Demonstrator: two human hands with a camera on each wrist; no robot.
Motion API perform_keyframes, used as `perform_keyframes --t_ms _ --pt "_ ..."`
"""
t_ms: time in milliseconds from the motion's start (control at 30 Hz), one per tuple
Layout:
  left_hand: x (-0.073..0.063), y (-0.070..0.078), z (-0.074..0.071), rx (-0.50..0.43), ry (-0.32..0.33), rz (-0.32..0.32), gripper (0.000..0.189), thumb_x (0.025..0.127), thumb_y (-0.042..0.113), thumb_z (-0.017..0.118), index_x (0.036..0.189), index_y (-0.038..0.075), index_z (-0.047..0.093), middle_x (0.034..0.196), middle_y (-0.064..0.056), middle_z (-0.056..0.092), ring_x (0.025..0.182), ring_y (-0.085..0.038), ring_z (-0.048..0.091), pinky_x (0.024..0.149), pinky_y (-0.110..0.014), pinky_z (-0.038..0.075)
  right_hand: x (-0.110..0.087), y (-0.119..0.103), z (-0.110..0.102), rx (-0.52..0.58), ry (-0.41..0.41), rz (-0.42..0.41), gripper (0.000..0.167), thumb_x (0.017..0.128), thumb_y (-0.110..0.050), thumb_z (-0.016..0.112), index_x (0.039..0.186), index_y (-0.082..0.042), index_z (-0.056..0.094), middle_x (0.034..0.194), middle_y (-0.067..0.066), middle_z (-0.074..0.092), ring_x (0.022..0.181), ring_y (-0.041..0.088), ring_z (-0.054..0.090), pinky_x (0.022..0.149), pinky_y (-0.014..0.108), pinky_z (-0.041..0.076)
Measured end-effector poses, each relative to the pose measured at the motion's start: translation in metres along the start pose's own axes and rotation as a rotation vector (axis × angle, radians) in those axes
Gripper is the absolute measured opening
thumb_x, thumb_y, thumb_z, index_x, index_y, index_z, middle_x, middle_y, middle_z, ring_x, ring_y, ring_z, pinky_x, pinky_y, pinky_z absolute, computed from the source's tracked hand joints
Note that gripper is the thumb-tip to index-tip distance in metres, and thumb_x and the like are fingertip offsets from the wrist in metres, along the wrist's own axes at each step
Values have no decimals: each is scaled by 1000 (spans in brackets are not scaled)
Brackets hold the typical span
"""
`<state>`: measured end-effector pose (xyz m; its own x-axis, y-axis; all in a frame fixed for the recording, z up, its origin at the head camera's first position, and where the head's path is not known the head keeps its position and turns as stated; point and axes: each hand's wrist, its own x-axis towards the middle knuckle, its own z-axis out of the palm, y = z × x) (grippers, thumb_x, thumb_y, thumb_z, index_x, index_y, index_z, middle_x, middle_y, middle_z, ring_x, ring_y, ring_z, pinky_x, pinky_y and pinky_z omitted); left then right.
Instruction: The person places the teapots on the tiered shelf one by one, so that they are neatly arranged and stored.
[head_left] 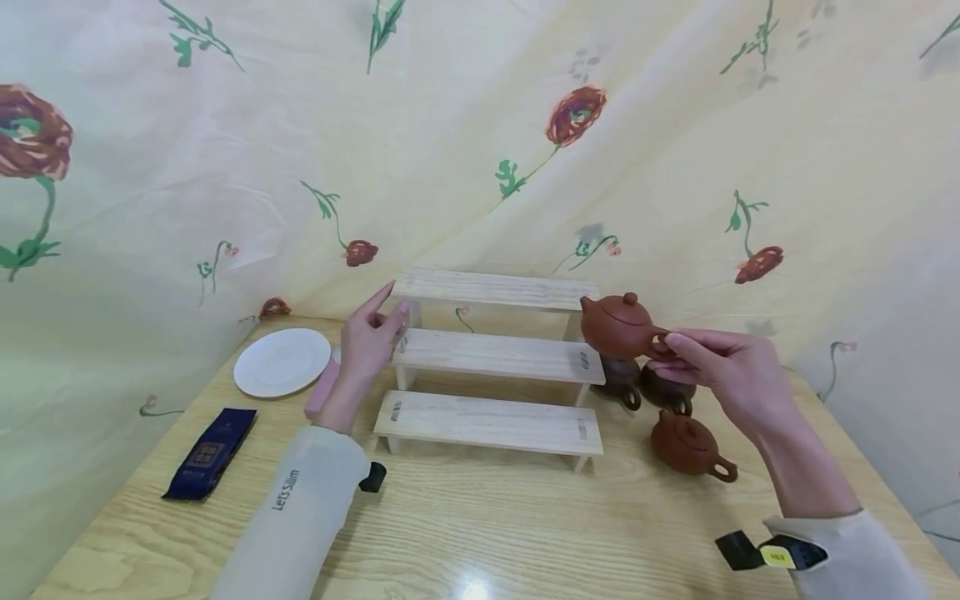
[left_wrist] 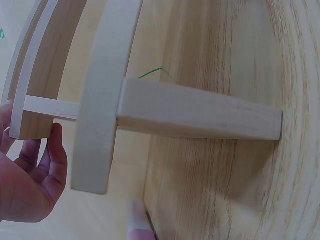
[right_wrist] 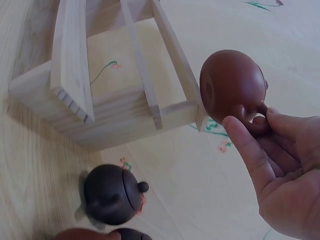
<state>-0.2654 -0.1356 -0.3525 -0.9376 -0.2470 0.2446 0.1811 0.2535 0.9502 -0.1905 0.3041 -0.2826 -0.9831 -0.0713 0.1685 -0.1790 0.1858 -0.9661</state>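
My right hand (head_left: 738, 375) pinches the handle of a reddish-brown clay teapot (head_left: 618, 327), holding it in the air at the right end of a three-tier wooden shelf (head_left: 487, 421). Its spout points left and its lid is on. In the right wrist view the teapot (right_wrist: 232, 85) appears close to the upper tier, with thumb and fingers at its handle. At the shelf's left end is my left hand (head_left: 369, 337); the left wrist view has its fingers (left_wrist: 57, 155) curled round the end of an upper board (left_wrist: 47, 65). Exactly which tier it grips is hard to tell.
Right of the shelf, another reddish-brown teapot (head_left: 686, 444) and two dark teapots (head_left: 619, 379) stand on the wooden table (head_left: 480, 517). To the left lie a white plate (head_left: 282, 362), a dark blue packet (head_left: 210, 454) and a pink object (head_left: 321, 390). A flowered cloth (head_left: 450, 167) hangs behind.
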Motion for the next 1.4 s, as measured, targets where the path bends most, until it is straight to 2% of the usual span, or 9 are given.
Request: perform_keyframes --t_ms 200,433,633,867,967,1100,1400 --pt "0 2 0 -3 -6 -5 51 103 32 71 153 27 59 78 4 66 64 -9 56 52 -20 40 13 -7 14 10 -16 -33 18 101 -14 73 113 -5 82 96 -3 82 82 14 81 75 28 63" --pt "1 1 0 19 -7 -3 51 103 34 70 152 29 59 80 2 67 64 -10 55 52 -20 41 31 -15 33 29 -46 -34 16 101 -15 73 110 -6 82 94 -2 82 83 14 81 75 30 63" --pt "2 0 -1 11 -12 -10 51 103 34 70 153 28 59 79 2 67 63 -10 55 51 -21 41 48 -24 52 -8 -68 -1 32 101 -19 74 120 7 75 92 -1 82 84 16 81 77 32 63" --pt "2 0 0 -2 -14 8 51 103 32 71 152 27 60 78 1 66 60 -9 55 50 -20 42 65 -36 74 -115 -96 18 45 103 -27 71 131 8 69 93 -7 82 87 15 81 77 29 63" --pt "2 0 0 8 -1 20 50 102 32 72 151 26 61 80 0 64 63 -9 55 52 -20 43 72 -42 85 -74 -107 31 44 102 -24 71 132 8 69 94 -5 81 86 14 81 79 30 63" --pt "2 0 0 45 12 27 49 102 33 71 150 26 62 85 -2 65 70 -10 55 56 -21 44 85 -46 100 37 -134 29 39 101 -16 72 129 11 69 95 0 81 85 16 81 82 31 63" --pt "1 -2 -1 47 12 11 49 102 33 71 150 27 62 89 -6 70 72 -10 56 57 -22 44 107 -50 131 63 -192 39 38 103 -11 68 133 13 66 95 1 79 84 15 80 80 30 63"
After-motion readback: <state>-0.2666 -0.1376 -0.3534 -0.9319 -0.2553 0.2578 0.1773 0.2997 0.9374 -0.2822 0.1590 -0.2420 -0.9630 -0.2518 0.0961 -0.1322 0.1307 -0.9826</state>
